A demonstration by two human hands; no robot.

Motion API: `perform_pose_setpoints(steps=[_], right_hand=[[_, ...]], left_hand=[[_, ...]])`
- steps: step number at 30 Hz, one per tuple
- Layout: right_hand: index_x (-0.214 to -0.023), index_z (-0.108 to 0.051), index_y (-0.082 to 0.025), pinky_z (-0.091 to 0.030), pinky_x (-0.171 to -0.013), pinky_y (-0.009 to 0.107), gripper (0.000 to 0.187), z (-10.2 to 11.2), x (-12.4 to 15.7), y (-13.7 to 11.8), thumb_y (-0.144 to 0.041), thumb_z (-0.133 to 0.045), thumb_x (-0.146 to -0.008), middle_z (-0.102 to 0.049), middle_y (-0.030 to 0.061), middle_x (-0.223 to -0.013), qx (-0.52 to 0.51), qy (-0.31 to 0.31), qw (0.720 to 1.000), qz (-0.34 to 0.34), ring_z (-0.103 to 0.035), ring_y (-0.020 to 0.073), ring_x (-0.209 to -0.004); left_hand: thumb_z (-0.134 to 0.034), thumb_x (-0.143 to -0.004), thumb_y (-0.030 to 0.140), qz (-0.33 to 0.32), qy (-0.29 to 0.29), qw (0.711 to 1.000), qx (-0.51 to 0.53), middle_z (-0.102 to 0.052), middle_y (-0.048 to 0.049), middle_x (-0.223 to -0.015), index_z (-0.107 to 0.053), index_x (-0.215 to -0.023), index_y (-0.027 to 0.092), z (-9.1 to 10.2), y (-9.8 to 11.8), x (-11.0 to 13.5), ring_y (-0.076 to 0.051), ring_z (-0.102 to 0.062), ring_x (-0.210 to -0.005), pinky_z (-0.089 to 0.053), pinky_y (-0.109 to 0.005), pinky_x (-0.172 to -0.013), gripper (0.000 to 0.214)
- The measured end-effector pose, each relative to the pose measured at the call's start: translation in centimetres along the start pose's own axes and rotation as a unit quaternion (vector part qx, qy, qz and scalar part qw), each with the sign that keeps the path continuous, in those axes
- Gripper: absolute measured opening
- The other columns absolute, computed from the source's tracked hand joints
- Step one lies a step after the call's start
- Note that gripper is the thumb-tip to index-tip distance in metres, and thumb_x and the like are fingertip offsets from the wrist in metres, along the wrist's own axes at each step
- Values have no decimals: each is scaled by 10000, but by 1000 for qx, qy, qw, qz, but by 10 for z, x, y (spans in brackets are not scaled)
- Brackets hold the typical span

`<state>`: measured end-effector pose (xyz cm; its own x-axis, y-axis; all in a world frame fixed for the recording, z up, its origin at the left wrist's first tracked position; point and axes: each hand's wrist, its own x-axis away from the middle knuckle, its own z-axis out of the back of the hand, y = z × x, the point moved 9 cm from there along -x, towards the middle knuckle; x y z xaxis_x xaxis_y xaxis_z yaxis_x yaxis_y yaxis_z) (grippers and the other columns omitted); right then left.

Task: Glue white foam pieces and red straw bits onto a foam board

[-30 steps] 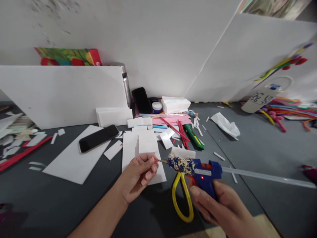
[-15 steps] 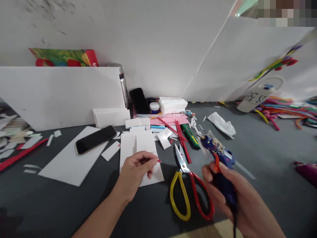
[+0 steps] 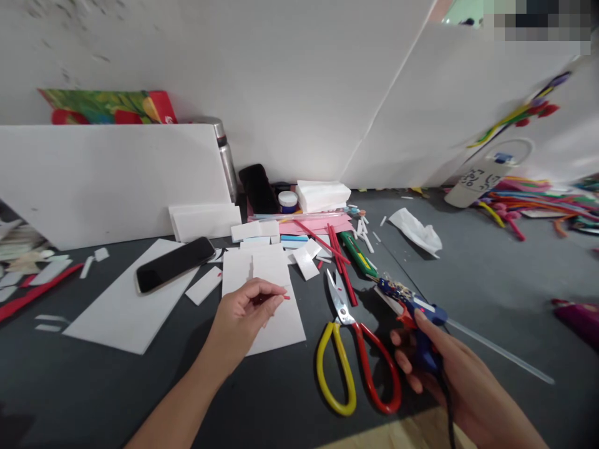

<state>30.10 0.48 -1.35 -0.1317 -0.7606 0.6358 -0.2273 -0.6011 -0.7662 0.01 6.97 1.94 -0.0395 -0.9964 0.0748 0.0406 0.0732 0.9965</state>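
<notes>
Risks, judged left to right. Small red piece (image 3: 286,297): held by very little, so it could slip out if the pinch loosens; dropped on the white sheet (image 3: 278,333), it might leave a glue mark if any glue is on it (too small to tell). Scissors (image 3: 344,316): lying parted between the hands; a low sweep by either hand could knock them. Glue gun (image 3: 434,313): tip just beside the green cutter (image 3: 356,254); a drip or nudge could foul that. Glue stick (image 3: 500,350) juts far out behind and could catch on something if the gun swings.

Pose. Left hand (image 3: 246,315): over the white sheet, forearm rising from lower left, back of hand up; thumb and forefinger pinch the red piece, which projects past their tips; other fingers curled beneath. Right hand (image 3: 453,371): right of the scissors, forearm from lower right, wrapped around the gun's handle, thumb along its side, nozzle aimed left and away. Cannot tell whether the orange trigger (image 3: 406,320) is squeezed. Cord (image 3: 450,408) hangs across the palm side.
</notes>
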Motion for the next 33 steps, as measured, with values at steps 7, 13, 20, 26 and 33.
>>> perform_pose_setpoints(steps=[7,13,20,26,33], right_hand=[[-846,-652,-186,-507,-442,281,472,22,-3,-3,-655,-615,-802,-705,74,-672,81,31,996,20,-642,190,-499],[-770,-706,-290,-390,-500,373,235,39,35,-68,-523,-676,-785,-662,101,-639,512,202,794,259,-594,231,-515],[-917,-738,-236,-461,-634,291,165,-130,52,-92,-245,-573,-910,-651,60,-829,456,-70,755,466,-609,179,-682],[-856,-782,-194,-447,-636,257,152,-194,9,-82,-129,-647,-832,-673,47,-819,490,-130,737,447,-625,164,-729],[-843,-776,-188,-413,-612,262,105,-195,-2,-77,-161,-675,-834,-674,38,-808,496,-125,732,450,-609,156,-700]], left_hand=[[-670,-865,296,-43,-20,998,-28,-678,-64,-959,-750,-908,198,-1,2,-2,-132,-555,-732,-436,-218,-605,134],[-615,-903,276,-96,-37,991,-87,-641,-62,-921,-726,-908,197,-4,9,0,-188,-608,-881,-475,-264,-719,136],[-605,-892,223,-125,-31,981,-148,-672,-47,-945,-738,-906,230,-11,13,2,-182,-609,-850,-457,-264,-730,134],[-640,-859,215,-122,42,977,-169,-701,-19,-865,-702,-876,228,0,14,-3,-180,-615,-796,-444,-260,-733,65],[-594,-884,178,-168,48,960,-220,-695,-24,-872,-696,-866,227,-2,23,0,-178,-608,-804,-427,-256,-728,114]])
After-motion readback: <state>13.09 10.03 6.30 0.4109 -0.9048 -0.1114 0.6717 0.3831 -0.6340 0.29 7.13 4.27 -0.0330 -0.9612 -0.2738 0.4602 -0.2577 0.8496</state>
